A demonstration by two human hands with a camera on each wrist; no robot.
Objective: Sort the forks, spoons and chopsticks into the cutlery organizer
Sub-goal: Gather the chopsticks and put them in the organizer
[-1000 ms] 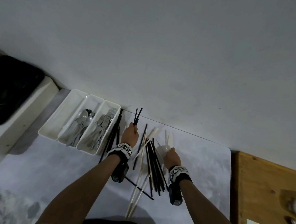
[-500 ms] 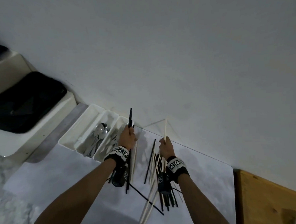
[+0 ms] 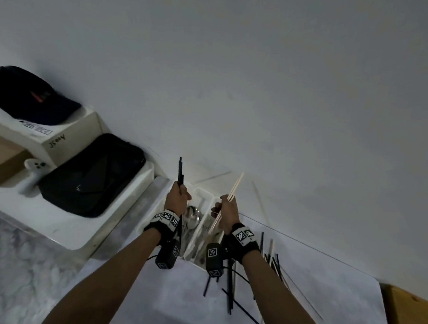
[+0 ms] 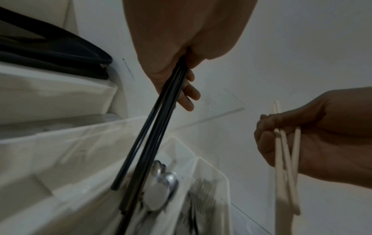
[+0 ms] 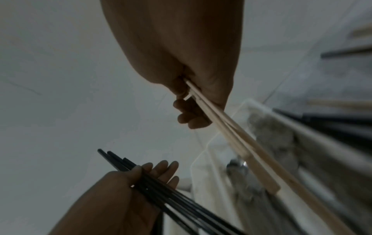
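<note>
My left hand (image 3: pixel 177 197) grips a bundle of black chopsticks (image 3: pixel 180 172) upright over the white cutlery organizer (image 3: pixel 197 191); the same black chopsticks (image 4: pixel 153 135) hang down over its compartments. My right hand (image 3: pixel 226 212) grips a few pale wooden chopsticks (image 3: pixel 236 186), the wooden chopsticks (image 5: pixel 237 138) slanting over the organizer's right side. Spoons (image 4: pixel 161 187) lie in the middle compartment, forks (image 4: pixel 199 197) in the right one. The left compartment (image 4: pixel 66 159) looks bare. More loose chopsticks (image 3: pixel 272 260) lie on the white mat to the right.
A black bag (image 3: pixel 92 175) lies on a white ledge to the left, with a white box (image 3: pixel 65 135) and a dark cap (image 3: pixel 28 97) behind it. The white wall (image 3: pixel 278 84) stands close behind the organizer. A wooden surface (image 3: pixel 419 307) borders the mat at the right.
Both hands have lifted their chopstick bundles off the mat and moved left, from the loose pile to above the organizer. The head view has swung up and left.
</note>
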